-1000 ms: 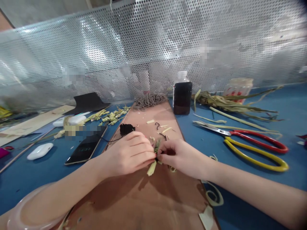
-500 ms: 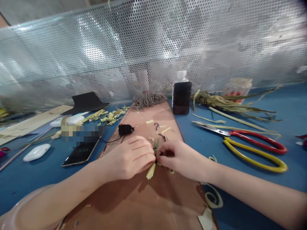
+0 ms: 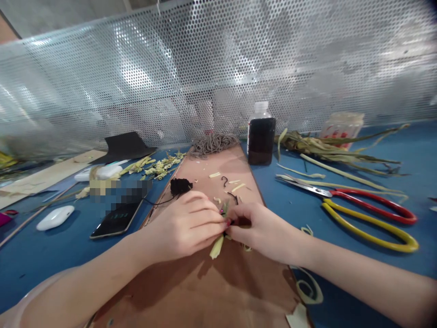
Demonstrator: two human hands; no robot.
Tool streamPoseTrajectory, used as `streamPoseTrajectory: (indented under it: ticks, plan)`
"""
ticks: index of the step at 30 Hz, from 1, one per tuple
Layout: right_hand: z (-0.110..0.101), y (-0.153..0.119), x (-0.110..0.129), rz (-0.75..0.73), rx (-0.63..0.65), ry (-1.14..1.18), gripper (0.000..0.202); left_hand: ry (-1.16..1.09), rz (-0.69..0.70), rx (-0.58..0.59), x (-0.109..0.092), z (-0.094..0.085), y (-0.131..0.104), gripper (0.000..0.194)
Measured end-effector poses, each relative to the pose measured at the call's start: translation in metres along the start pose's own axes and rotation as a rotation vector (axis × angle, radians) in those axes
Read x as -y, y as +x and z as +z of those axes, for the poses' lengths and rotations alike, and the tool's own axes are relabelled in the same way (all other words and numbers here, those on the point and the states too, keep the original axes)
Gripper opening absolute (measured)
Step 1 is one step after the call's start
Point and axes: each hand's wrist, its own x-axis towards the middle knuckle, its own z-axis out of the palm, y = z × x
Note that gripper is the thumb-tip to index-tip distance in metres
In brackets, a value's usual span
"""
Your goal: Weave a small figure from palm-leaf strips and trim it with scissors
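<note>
Over the brown board, my left hand (image 3: 191, 223) is closed with its fingers around a small pale-green leaf strip (image 3: 217, 247). The strip's cut end sticks out below the fingertips, and its greener tip shows above. My right hand (image 3: 252, 228) meets it from the right, thumb and forefinger pinched at the strip's middle, where a bit of black thread shows. The fingertips hide most of that spot. A ball of black thread (image 3: 180, 186) lies just beyond my left hand. A short black thread piece (image 3: 224, 181) and pale scraps (image 3: 238, 187) lie farther up the board.
Red-and-yellow-handled scissors (image 3: 372, 218) lie open at right, near dried leaves (image 3: 314, 146) and a dark bottle (image 3: 261, 139). Grey cord (image 3: 213, 145) is heaped at the board's far end. Left are a phone (image 3: 118, 218), a white case (image 3: 55, 217) and rolled plant pieces (image 3: 164, 165).
Both hands stay together around the leaf strip, with only slight finger movement. The whole view has shifted a little, so things sit slightly farther right.
</note>
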Motion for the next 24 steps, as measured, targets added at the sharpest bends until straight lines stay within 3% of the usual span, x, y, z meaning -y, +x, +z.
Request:
streamPoseTrajectory:
  ticks: [3,5,9,12,15,18,24]
  plan:
    - [0.001,0.000,-0.002,-0.026,-0.003,0.021,0.010,0.093,0.073,-0.025,0.000,0.002,-0.002,0.015]
    - [0.001,0.000,-0.002,-0.037,0.005,0.028,0.010,0.084,0.045,-0.044,-0.001,0.003,-0.002,0.013]
    - [-0.001,-0.001,0.000,-0.032,0.023,0.026,0.010,-0.137,-0.296,-0.078,-0.004,0.001,0.003,0.008]
    - [-0.002,-0.002,0.002,-0.029,0.033,0.021,0.011,-0.357,-0.572,-0.010,-0.004,-0.003,0.007,0.008]
    - [-0.002,-0.002,0.003,-0.022,0.035,0.023,0.010,-0.456,-0.696,0.038,0.000,-0.005,0.006,0.010]
    - [-0.001,-0.002,0.003,-0.013,0.025,0.035,0.010,-0.386,-0.672,0.039,0.003,-0.006,0.003,0.010]
    - [0.002,0.000,-0.001,-0.027,0.014,0.048,0.010,-0.259,-0.401,0.033,0.005,-0.010,-0.001,0.021]
